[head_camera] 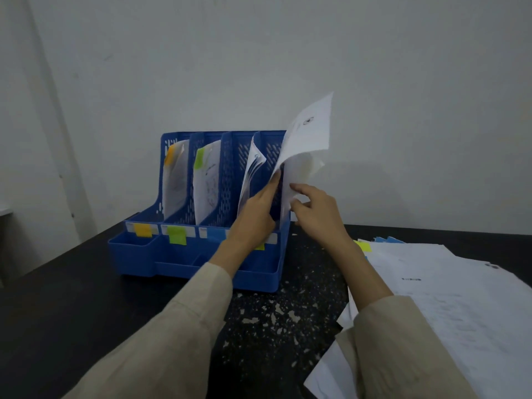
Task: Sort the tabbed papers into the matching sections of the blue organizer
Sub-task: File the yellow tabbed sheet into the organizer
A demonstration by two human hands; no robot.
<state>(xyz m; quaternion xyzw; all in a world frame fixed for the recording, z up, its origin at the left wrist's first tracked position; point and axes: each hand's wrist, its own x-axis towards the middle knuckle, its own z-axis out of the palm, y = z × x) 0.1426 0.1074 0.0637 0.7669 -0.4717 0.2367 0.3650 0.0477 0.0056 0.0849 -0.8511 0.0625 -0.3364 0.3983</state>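
Note:
The blue organizer stands on the dark table with several upright sections. The first section holds papers with an orange tab, the second papers with a green tab, and a further section holds curled sheets. Orange and green labels mark the front. A white sheet stands in the rightmost section. My left hand reaches into that section, fingers along the sheet's left edge. My right hand pinches the sheet's lower part.
A loose pile of white papers lies on the table at the right, with a yellow-green tab and blue tabs at its far edge. A white wall rises close behind the organizer. The speckled dark table lies between my arms.

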